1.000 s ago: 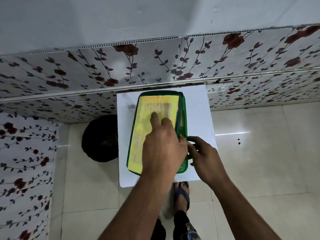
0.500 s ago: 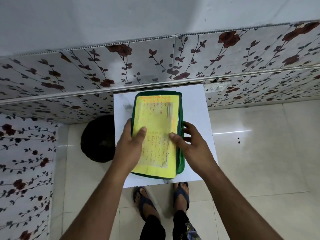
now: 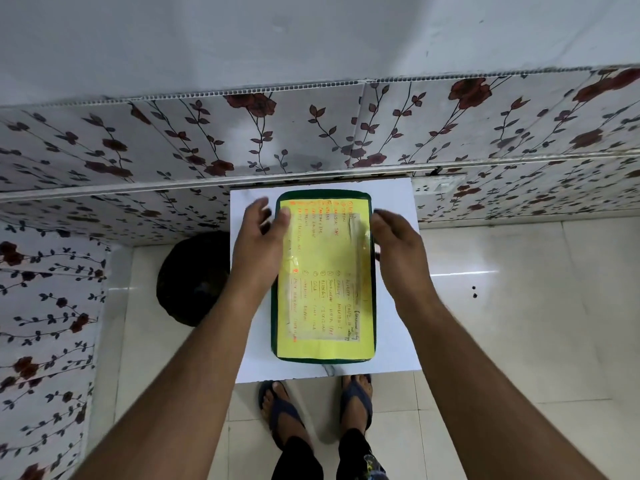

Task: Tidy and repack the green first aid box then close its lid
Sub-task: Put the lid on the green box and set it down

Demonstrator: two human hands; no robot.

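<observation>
The green first aid box (image 3: 323, 356) lies flat on a small white table (image 3: 396, 336) with its lid down. A yellow handwritten sheet (image 3: 325, 292) covers the lid. My left hand (image 3: 259, 244) rests at the box's far left edge, its thumb on the lid and its fingers spread over the table beside it. My right hand (image 3: 398, 247) lies against the far right edge with its fingers loosely curved. Neither hand holds anything. The fingertips are blurred.
A dark round object (image 3: 194, 278) sits on the tiled floor left of the table. My feet in sandals (image 3: 280, 410) stand at the table's near edge. A floral-papered wall with a socket (image 3: 436, 187) runs right behind the table.
The box went from tilted on its side to flat on the table. Both hands then slid from its middle sides toward its far end and loosened their hold.
</observation>
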